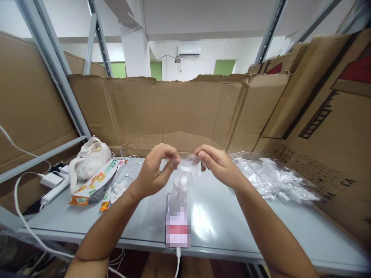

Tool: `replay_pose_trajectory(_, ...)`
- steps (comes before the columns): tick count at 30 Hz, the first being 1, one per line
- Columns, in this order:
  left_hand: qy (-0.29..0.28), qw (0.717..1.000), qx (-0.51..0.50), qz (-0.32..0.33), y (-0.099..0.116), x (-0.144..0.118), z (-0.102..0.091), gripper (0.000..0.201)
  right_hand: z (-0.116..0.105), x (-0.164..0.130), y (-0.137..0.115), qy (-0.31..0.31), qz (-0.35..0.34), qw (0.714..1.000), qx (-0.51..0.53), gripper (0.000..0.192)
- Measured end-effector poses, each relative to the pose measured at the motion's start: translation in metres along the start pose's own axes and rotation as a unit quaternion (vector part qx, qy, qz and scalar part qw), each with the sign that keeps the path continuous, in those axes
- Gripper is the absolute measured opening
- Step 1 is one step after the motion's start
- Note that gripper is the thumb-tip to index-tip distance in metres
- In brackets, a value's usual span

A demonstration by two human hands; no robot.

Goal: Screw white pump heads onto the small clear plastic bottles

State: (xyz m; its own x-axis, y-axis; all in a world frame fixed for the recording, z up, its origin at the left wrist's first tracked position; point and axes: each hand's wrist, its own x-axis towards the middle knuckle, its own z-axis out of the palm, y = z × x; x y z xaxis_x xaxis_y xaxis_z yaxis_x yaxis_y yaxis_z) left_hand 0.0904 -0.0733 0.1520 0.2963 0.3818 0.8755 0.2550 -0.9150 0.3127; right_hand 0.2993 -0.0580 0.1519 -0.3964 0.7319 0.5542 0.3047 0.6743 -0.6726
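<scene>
Both hands are up over the middle of the table (261,231), pinching a small clear plastic piece (188,165) between them: left hand (153,172) has fingertips closed on its left end, right hand (217,164) on its right end. So the piece runs sideways, pretty much level, and neither hand is really nearer. It sits right above a phone (178,220) lying flat, with a bag of clear plastic parts (272,177) off to the right and a snack packet (94,183) to the left.

On the desk (261,227): snack packet (94,185) left, phone (177,222) in the middle, plastic bags (272,177) right, cardboard (174,112) behind.
</scene>
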Motion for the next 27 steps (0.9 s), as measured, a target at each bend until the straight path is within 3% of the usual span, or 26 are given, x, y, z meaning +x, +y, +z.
replay_pose_trajectory(5, 0.069, 0.991, -0.092, -0.075, 0.0, 0.005, 0.002, 0.007, 0.003, -0.005, 0.013, 0.073, -0.014, 0.991, 0.11, 0.035)
replay_pose_trajectory(7, 0.094, 0.986, -0.108, -0.083, 0.0, 0.008, 0.003, 0.008, 0.009, -0.009, 0.023, 0.084, -0.01, 0.985, 0.153, 0.047)
replay_pose_trajectory(12, 0.145, 0.981, -0.109, -0.07, 0.003, 0.017, 0.007, 0.008, 0.047, -0.026, 0.052, -0.055, 0.051, 0.967, 0.245, 0.076)
replay_pose_trajectory(17, 0.164, 0.977, -0.104, -0.083, -0.004, 0.027, 0.018, 0.007, 0.084, -0.04, 0.064, -0.132, 0.118, 0.923, 0.343, 0.073)
replay_pose_trajectory(22, 0.249, 0.94, -0.159, -0.169, -0.044, 0.032, 0.017, 0.009, 0.075, -0.036, 0.067, -0.069, 0.152, 0.925, 0.341, 0.052)
replay_pose_trajectory(27, 0.317, 0.852, -0.275, -0.313, -0.1, 0.02, -0.003, 0.025, 0.039, -0.033, 0.083, 0.014, 0.155, 0.963, 0.22, 0.045)
